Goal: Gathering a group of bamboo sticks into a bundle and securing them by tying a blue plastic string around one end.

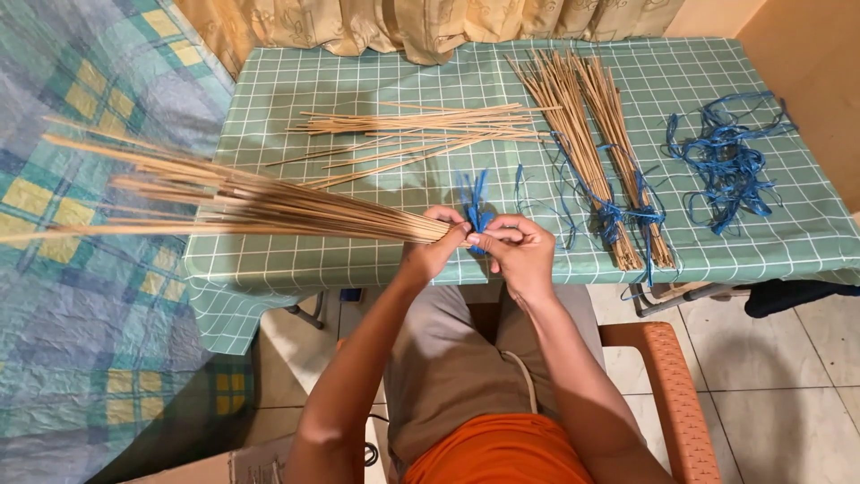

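My left hand (436, 244) grips the gathered end of a bundle of thin tan sticks (242, 202), which fans out to the left past the table's edge. My right hand (518, 248) pinches a blue plastic string (475, 208) wound at that same end, its loose ends sticking up between the two hands. Both hands meet at the front edge of the table (296, 260), covered in a green checked cloth.
Loose sticks (421, 130) lie across the table's middle. Two bundles tied with blue string (609, 152) lie to the right, and a tangle of blue strings (726, 161) sits at far right. A checked blanket (81, 296) is on the left; I sit on an orange chair (667, 376).
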